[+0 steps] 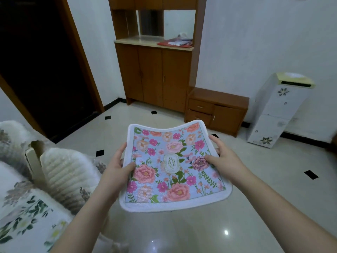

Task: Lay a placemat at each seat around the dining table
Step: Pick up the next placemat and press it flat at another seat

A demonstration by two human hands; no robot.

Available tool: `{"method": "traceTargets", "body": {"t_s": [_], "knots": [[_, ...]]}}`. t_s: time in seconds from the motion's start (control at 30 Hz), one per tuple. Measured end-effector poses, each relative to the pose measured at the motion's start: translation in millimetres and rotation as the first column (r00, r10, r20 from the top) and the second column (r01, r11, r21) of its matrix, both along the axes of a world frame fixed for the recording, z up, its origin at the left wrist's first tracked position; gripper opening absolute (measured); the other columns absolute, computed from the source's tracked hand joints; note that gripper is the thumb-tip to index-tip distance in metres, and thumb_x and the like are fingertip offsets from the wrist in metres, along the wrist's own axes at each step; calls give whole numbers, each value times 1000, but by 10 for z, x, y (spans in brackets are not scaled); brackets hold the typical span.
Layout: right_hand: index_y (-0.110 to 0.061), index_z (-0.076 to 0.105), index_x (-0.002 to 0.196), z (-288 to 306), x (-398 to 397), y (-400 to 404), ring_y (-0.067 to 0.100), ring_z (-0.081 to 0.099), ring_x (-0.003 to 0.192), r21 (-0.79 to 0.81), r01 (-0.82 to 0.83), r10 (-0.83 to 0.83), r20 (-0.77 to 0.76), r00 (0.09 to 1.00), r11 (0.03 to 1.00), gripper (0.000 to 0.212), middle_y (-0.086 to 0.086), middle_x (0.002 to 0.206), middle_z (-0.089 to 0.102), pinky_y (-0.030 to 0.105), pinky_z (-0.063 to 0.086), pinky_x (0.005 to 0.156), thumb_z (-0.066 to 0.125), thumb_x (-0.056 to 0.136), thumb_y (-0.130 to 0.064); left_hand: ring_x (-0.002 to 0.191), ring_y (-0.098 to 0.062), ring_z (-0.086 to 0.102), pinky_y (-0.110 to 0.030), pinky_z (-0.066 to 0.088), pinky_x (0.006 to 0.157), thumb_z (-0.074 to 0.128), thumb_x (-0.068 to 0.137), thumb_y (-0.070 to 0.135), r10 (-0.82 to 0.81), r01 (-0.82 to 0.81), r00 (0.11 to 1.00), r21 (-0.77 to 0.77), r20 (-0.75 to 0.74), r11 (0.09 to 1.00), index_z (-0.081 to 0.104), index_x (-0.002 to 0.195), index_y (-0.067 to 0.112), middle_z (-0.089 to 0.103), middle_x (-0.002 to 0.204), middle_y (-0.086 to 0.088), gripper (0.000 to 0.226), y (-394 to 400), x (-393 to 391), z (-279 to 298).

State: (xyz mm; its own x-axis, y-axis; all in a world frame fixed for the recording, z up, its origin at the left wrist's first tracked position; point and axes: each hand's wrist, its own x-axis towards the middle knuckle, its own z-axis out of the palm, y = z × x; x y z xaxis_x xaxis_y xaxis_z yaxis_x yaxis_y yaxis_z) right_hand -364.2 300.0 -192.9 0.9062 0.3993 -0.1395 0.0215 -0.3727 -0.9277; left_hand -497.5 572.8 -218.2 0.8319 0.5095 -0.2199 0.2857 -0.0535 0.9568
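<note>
Right now both my hands are clamped on one floral placemat [175, 167]: my left hand [118, 165] pinches its left edge, thumb on top, and my right hand [221, 158] pinches the right edge, so the mat sags between them in the air above the tiled floor [255, 207]. I judge I am carrying it to a seat. Left of my left hand lie a flowered cloth [23, 207] and cushioned chair backs [62, 172]. Next I need to turn there and lower it flat. Beyond my hands stands a wooden cabinet [155, 75].
</note>
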Motion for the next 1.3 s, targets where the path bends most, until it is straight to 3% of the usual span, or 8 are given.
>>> {"method": "traceTargets", "body": {"t_s": [0.3, 0.63, 0.93, 1.07, 1.3], "knots": [[-40, 37, 142, -187, 1125, 290, 25, 75, 78, 118, -1, 7, -53, 999, 993, 59, 1, 104, 74, 50, 61, 68, 60, 96, -13, 78, -31, 76, -54, 61, 69, 58, 97, 8, 26, -25, 999, 41, -39, 999, 31, 146, 48, 72, 105, -4, 69, 329, 1131, 246], [-39, 36, 144, -315, 2627, 601, 27, 75, 75, 137, -81, 98, -123, 988, 987, 63, 3, 97, 76, 51, 61, 69, 62, 95, -11, 77, -30, 76, -39, 60, 54, 57, 97, 5, 146, -148, 987, -22, -62, 989, 32, 148, 44, 76, 94, 0, 69, 463, 2293, 310], [-34, 37, 142, -368, 3251, 1528, 25, 75, 75, 193, -196, 224, -141, 964, 962, 61, -1, 96, 75, 37, 60, 58, 62, 94, -6, 80, -34, 75, -48, 62, 60, 56, 98, 6, 301, -301, 953, -14, -32, 953, 35, 145, 45, 75, 100, -5, 65, 1117, 2568, 227], [-36, 38, 140, -394, 3467, 2117, 28, 75, 78, 183, -265, 291, -130, 948, 947, 60, 3, 102, 75, 48, 61, 70, 62, 94, -7, 80, -36, 75, -48, 62, 59, 55, 99, 5, 358, -358, 934, -34, -15, 933, 37, 144, 43, 75, 102, -9, 62, 1582, 2604, 145], [-42, 35, 141, -335, 3727, 3188, 29, 75, 80, 134, -356, 373, -131, 919, 925, 62, 6, 105, 74, 50, 61, 70, 63, 94, -13, 82, -37, 75, -51, 61, 63, 56, 98, 5, 414, -413, 910, -84, 0, 907, 34, 145, 45, 74, 107, -11, 65, 2552, 2654, 64]]}}
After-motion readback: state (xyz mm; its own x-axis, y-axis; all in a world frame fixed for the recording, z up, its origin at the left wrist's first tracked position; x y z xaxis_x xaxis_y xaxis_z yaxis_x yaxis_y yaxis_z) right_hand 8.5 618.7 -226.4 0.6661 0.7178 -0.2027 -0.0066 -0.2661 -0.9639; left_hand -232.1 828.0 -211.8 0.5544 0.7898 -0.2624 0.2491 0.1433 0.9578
